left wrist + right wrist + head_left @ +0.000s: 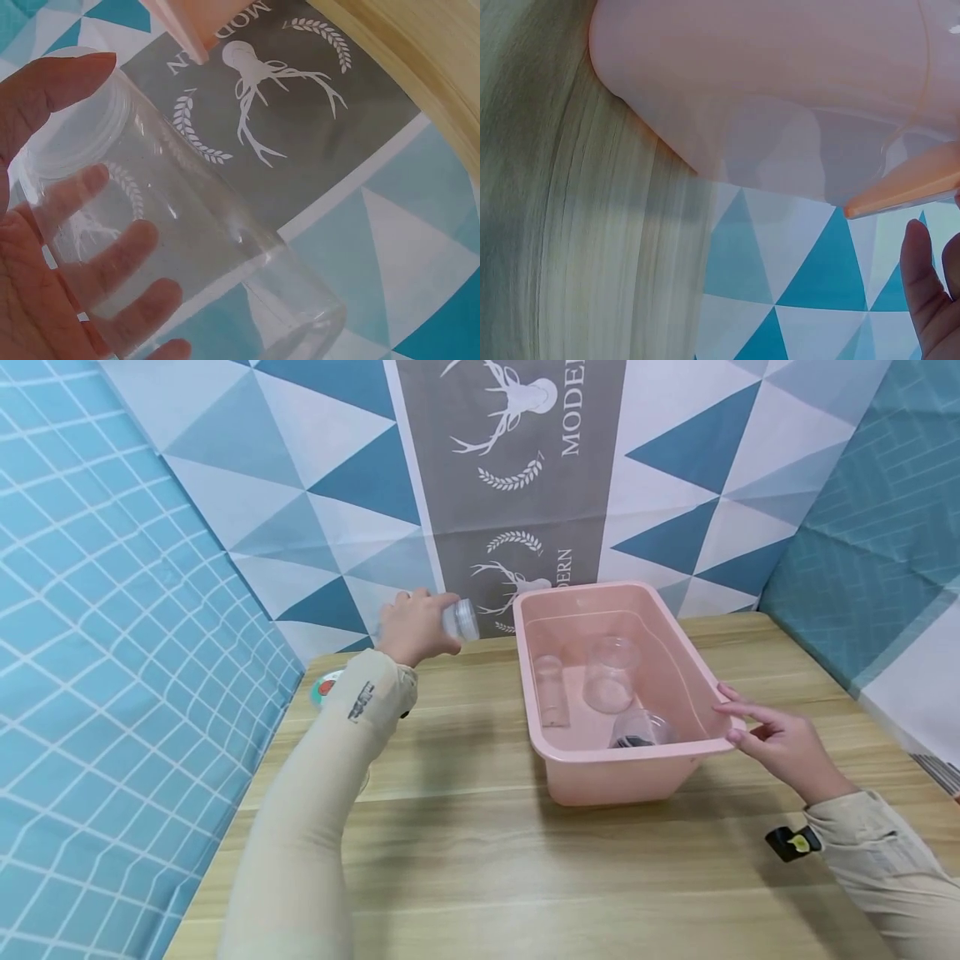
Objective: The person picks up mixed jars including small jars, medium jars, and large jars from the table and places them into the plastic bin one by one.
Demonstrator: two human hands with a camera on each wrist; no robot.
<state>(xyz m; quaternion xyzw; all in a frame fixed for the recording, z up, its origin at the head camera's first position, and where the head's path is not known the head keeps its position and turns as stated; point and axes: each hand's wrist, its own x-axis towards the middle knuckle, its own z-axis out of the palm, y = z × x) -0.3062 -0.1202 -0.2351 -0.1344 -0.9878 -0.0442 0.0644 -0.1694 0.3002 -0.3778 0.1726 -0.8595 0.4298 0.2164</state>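
In the head view my left hand point(418, 628) is raised above the back left of the table and grips a clear plastic bottle point(461, 620). The left wrist view shows the thumb at the lidded end of the bottle point(202, 202) and the fingers around its side. My right hand point(783, 747) holds the rim of a pink plastic basin point(622, 777) at its near right corner. Inside the basin lie a long clear container point(552, 693), a round clear container point(610, 689) and another clear container point(643, 728) with something dark in it.
The basin stands on a wooden table point(457, 860), close to the patterned back wall point(285, 468). A round teal-and-red item point(325, 687) lies at the table's left edge, partly hidden by my left sleeve. Blue grid cloth point(97, 652) borders the left side.
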